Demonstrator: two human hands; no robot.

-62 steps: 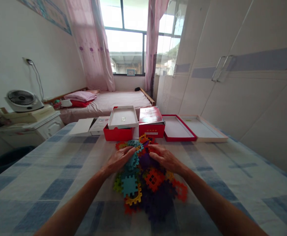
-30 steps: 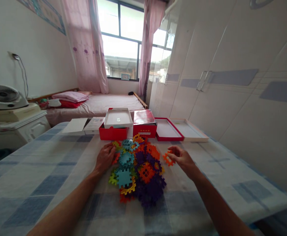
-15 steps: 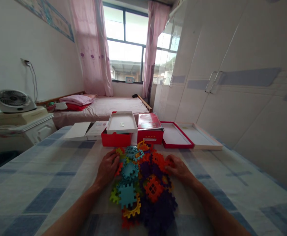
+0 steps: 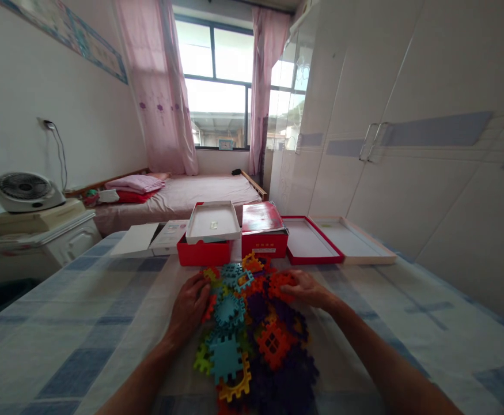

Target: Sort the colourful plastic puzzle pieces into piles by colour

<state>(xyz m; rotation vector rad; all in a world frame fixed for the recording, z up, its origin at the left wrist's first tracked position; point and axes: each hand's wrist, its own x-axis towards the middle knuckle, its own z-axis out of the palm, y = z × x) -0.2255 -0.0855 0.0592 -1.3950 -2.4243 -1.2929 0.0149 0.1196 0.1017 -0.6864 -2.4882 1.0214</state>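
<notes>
A heap of toothed plastic building pieces lies on the table in front of me. Among them are a light-blue square piece [image 4: 226, 357], an orange window piece [image 4: 274, 342], a yellow arched piece [image 4: 237, 383] and dark purple ones [image 4: 284, 380]. My left hand [image 4: 189, 306] rests against the heap's left side, fingers loosely bent and thumb apart, next to a red piece [image 4: 209, 308] and a yellow-green one [image 4: 209, 275]. At the upper right of the heap, my right hand [image 4: 307, 289] pinches an orange-red toothed piece [image 4: 281, 283]; its fingertips are partly hidden.
Behind the heap stand a red box [image 4: 204, 252] with a white tray [image 4: 212, 223] on top and another red box [image 4: 264, 245]. Two shallow box lids [image 4: 314, 256] lie to the right, a white folded carton [image 4: 137, 241] to the left. A checked cloth [image 4: 105, 311] covers the table.
My right hand first drew an orange piece out to the right, then brought it back against the heap. My left hand moved from the heap's top to its left side and stays there.
</notes>
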